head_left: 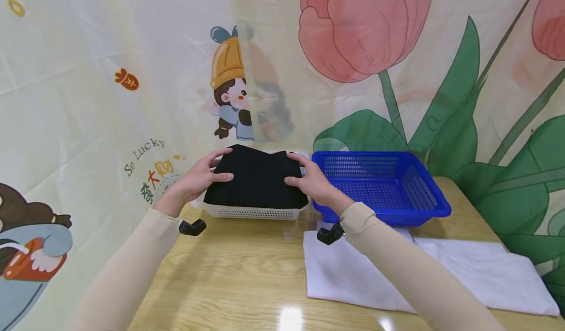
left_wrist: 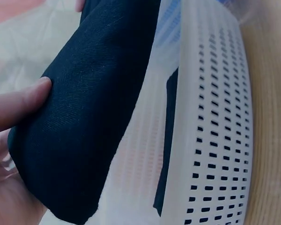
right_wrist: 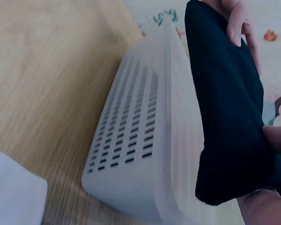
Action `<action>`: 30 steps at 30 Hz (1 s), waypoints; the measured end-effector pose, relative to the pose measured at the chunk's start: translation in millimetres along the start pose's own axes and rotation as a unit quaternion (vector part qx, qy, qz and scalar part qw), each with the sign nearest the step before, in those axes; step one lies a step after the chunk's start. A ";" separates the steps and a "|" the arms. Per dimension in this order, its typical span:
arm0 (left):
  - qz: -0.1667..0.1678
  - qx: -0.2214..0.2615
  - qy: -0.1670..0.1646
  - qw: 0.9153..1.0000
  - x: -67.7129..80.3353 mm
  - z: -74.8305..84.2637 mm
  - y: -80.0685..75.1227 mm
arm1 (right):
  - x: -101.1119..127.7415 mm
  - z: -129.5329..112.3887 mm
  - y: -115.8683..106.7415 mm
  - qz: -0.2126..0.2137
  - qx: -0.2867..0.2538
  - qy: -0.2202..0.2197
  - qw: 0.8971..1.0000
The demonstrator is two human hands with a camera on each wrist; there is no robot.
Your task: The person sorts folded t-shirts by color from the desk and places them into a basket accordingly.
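A folded black cloth (head_left: pixel 258 181) is held over the white perforated basket (head_left: pixel 253 213) by both hands. My left hand (head_left: pixel 196 178) pinches its left side, thumb on the near face and fingers behind. On the right side my right hand (head_left: pixel 314 180) grips it the same way. In the left wrist view the cloth's lower edge hangs apart from the basket wall (left_wrist: pixel 220 122), and a strip of dark fabric (left_wrist: pixel 167 145) shows inside the basket. The right wrist view shows the cloth (right_wrist: pixel 229 122) tilted above the basket's rim (right_wrist: pixel 165 93).
To the right of the white basket stands a blue perforated basket (head_left: pixel 434 198). White folded cloths (head_left: pixel 348 277) lie on the wooden table (head_left: pixel 229 272) in front of it, partly beneath my right forearm. A printed curtain (head_left: pixel 176 51) hangs behind and along the left.
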State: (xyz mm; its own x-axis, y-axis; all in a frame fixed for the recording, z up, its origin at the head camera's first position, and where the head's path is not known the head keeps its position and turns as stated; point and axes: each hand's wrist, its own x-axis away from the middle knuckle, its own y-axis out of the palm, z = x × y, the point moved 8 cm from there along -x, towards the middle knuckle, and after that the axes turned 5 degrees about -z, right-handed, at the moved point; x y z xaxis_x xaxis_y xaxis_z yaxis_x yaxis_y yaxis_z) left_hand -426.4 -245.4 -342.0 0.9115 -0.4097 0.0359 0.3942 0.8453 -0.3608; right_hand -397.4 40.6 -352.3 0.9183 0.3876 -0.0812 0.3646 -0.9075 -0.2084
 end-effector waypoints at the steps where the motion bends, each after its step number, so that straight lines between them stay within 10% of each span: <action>1: 0.002 0.003 -0.003 1.000 -3.8 -1.2 -1.7 | -2.8 0.8 -1.5 0.002 0.005 0.001 1.000; 15: 0.035 0.014 -0.011 0.999 -42.7 -25.9 -14.4 | -41.0 28.4 -10.2 0.035 0.018 0.012 0.999; 30: 0.045 0.022 -0.049 0.998 -47.6 -62.2 -19.3 | -61.4 51.9 10.8 0.056 0.012 0.034 0.998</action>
State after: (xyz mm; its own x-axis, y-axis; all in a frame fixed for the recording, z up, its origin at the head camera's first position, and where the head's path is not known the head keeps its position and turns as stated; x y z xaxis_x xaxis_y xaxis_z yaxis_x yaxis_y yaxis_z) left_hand -484.7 -263.6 -394.8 0.9499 -0.2974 0.0961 0.3124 0.8921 -0.3264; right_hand -457.9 15.5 -400.1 0.9618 0.2709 -0.0383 0.2559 -0.9402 -0.2247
